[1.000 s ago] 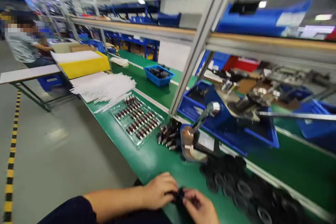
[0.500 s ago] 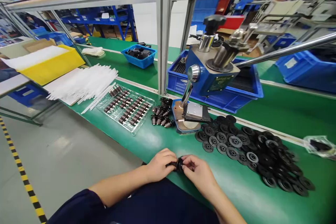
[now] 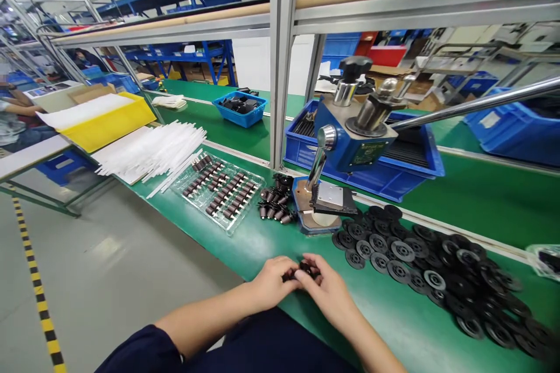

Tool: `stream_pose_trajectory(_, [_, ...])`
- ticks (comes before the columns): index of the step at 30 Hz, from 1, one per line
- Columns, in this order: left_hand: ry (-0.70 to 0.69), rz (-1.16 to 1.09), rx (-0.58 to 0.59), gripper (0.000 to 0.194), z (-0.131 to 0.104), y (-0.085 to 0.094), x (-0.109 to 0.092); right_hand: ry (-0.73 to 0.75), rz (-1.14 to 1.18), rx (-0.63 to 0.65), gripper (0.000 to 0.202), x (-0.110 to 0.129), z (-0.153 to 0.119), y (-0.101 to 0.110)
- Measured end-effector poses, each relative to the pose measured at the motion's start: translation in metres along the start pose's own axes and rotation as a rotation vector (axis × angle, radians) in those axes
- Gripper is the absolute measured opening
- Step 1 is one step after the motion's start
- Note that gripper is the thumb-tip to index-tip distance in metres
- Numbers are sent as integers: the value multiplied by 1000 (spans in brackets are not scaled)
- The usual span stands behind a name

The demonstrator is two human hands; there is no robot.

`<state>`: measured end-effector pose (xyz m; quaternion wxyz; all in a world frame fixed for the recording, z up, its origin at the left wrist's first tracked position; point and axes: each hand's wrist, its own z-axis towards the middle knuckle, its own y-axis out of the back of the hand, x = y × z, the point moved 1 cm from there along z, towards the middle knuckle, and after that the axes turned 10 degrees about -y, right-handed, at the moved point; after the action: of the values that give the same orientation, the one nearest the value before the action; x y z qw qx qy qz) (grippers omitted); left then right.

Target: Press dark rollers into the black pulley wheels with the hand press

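Close to the bench's front edge, my left hand point(image 3: 273, 282) and my right hand point(image 3: 326, 288) meet around a small black part point(image 3: 308, 268). Fingers of both hands are closed on it and cover much of it, so its exact kind cannot be made out. Beyond my hands stands a blue hand press point(image 3: 350, 134) with a long steel lever. To its left lies a pile of dark cylindrical parts with black discs point(image 3: 275, 201). Black slotted discs point(image 3: 398, 271) are heaped to the right of my right hand.
A clear plastic tray point(image 3: 230, 227) holds rows of brown cylinders, with white strips point(image 3: 153, 148) behind it. Blue bins point(image 3: 376, 178) stand behind the press. A metal post point(image 3: 282, 70) rises at the bench's back. A person point(image 3: 17, 108) sits at far left.
My view has tilted up, so the bench sits lower and slightly right in the picture. My right thumb and fingers have shifted over the black part, covering more of it.
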<state>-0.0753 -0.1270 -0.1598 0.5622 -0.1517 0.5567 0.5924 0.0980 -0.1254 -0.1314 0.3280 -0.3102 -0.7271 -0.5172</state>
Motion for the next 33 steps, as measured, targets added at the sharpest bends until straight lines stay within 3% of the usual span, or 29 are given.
stream_pose_trajectory(2, [23,-7,66,14,5,12,2,60,-86,-10,29,6,9,-7])
stream_pose_trajectory(4, [-4,37,122,26,16,36,4,125,-176,-34,21,14,20,-15])
stream_pose_trajectory(6, [-84,201,122,51,35,70,10,187,-265,-91,26,27,33,-20])
stream_pose_trajectory(9, [-194,543,134,111,73,121,30,267,-399,-175,37,53,56,-25])
stream_pose_trajectory(12, [-207,681,264,136,106,144,61,298,-526,-222,51,77,81,-29])
stream_pose_trajectory(15, [-216,686,346,137,122,136,87,237,-628,-234,80,82,104,-28])
stream_pose_trajectory(18, [-251,747,295,123,113,121,94,222,-669,-214,78,72,107,-24])
stream_pose_trajectory(25, [-283,637,279,92,53,98,55,357,-534,-141,67,37,54,-32])
stream_pose_trajectory(29, [-227,578,287,109,46,95,42,332,-415,-160,69,27,40,-39])
stream_pose_trajectory(33, [-154,490,391,121,45,96,26,291,-322,-141,56,24,28,-46])
